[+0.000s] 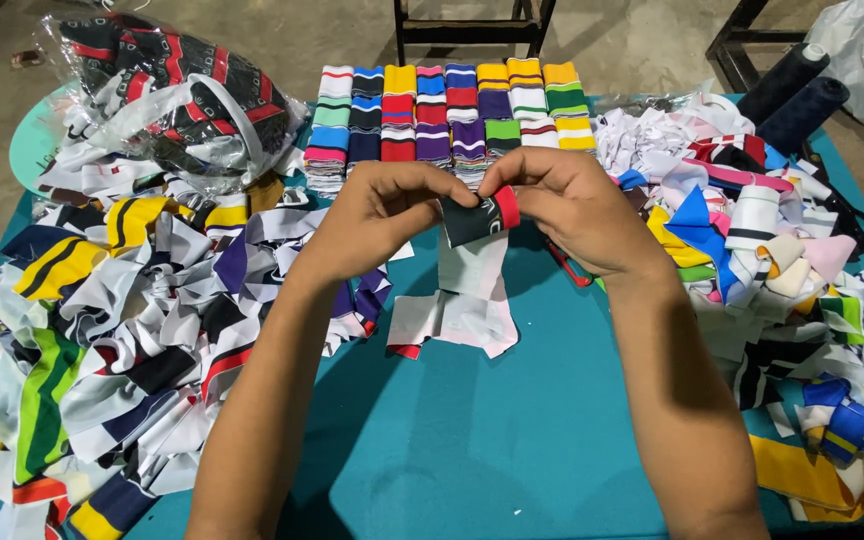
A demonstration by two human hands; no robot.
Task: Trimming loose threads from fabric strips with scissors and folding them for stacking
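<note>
My left hand (377, 215) and my right hand (567, 205) meet above the teal table (472, 440) and both pinch a small dark fabric piece with a red edge (480, 217). The piece is folded between my fingertips. Just below it, a few white and pale pink fabric pieces (457, 310) lie flat on the table. Behind my hands stand neat rows of folded striped fabric pieces (452, 110) in many colours.
A loose heap of striped fabric scraps (112, 320) covers the left side, another heap (752, 240) the right. A clear plastic bag of dark and red fabric (177, 90) sits back left. Two dark thread cones (792, 95) lie back right. Red-handled scissors (570, 268) peek under my right hand.
</note>
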